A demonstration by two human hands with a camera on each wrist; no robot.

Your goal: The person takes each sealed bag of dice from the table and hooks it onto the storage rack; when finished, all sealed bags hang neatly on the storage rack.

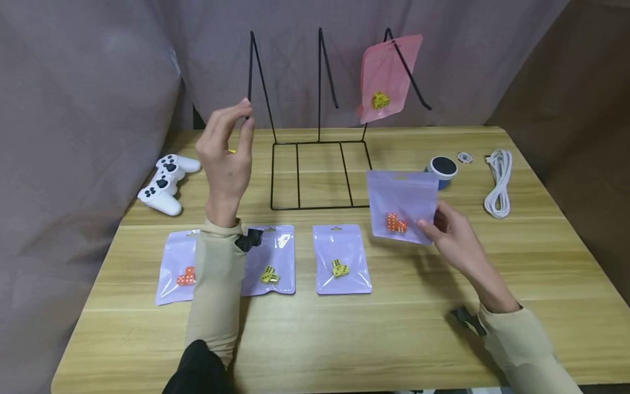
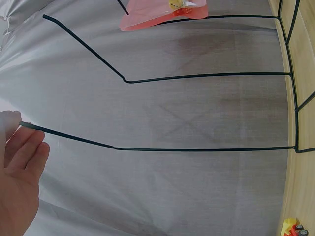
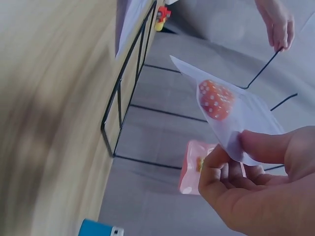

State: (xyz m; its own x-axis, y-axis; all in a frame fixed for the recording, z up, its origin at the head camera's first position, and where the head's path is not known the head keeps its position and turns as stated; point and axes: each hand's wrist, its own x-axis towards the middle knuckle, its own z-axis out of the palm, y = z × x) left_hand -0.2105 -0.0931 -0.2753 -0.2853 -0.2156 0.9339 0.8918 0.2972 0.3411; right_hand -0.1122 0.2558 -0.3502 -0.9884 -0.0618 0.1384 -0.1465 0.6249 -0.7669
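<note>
My left hand (image 1: 226, 158) is raised at the black wire rack (image 1: 320, 142). In the left wrist view, its fingers pinch the tip of the rack's left hook (image 2: 78, 138). My right hand (image 1: 455, 235) holds a lilac zip pouch (image 1: 408, 189) by its lower right edge, tilted above the table, with orange dice (image 1: 392, 221) inside. A pink pouch (image 1: 386, 71) with yellow dice hangs on the right hook. Lying in a row are a lilac pouch (image 1: 172, 257) with orange dice, partly behind my left sleeve, and two lilac pouches (image 1: 273, 246) (image 1: 339, 241) with yellow dice.
A white game controller (image 1: 167, 183) lies at the left. Right of the rack stand a round dark-topped container (image 1: 444, 166), a poker chip (image 1: 465, 157) and a coiled white cable (image 1: 499, 183). A small yellow and red object (image 2: 291, 228) sits behind my left hand.
</note>
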